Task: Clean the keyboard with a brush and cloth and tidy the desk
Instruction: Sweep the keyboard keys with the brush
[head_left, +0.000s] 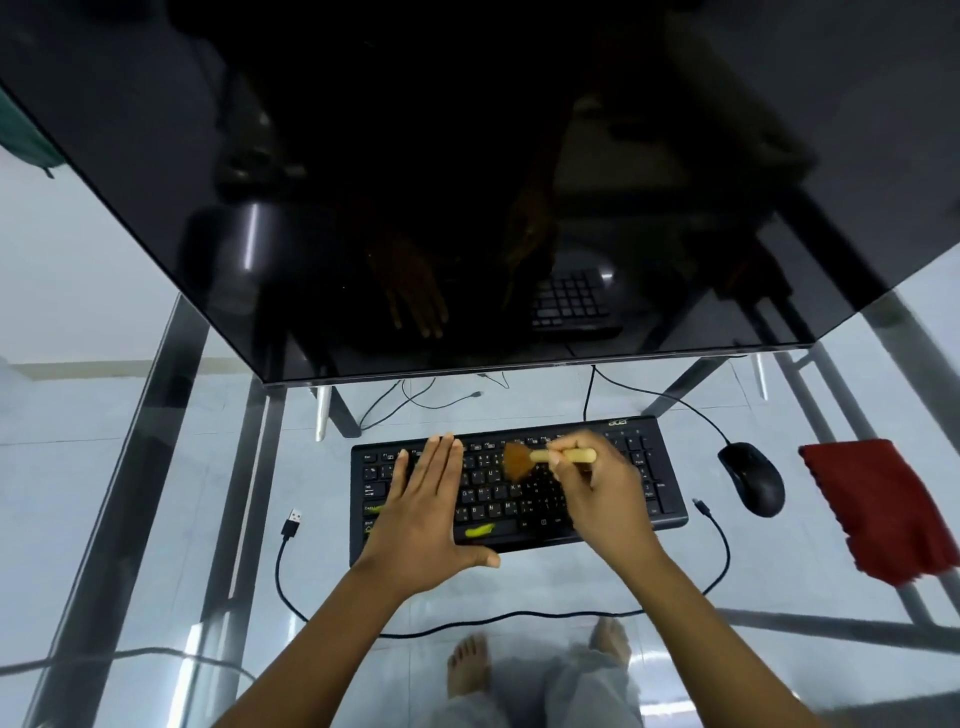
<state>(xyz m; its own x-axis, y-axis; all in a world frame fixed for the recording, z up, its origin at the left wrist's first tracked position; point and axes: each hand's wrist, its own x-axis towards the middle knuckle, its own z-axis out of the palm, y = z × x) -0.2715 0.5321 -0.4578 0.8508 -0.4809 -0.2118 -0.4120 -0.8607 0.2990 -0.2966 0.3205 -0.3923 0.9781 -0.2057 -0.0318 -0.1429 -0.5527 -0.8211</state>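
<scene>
Glass desk (779, 561) carries a black keyboard (660, 483). Mouse (753, 478) just right of it, red cloth (878, 509) further right, USB cable (283, 577) curving in front, monitor (467, 208) behind.

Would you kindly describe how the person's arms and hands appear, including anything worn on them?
The left forearm and right forearm are bare, with no sleeve in view. The left hand and right hand wear no gloves, and no ring, watch or bracelet shows on either.
</scene>
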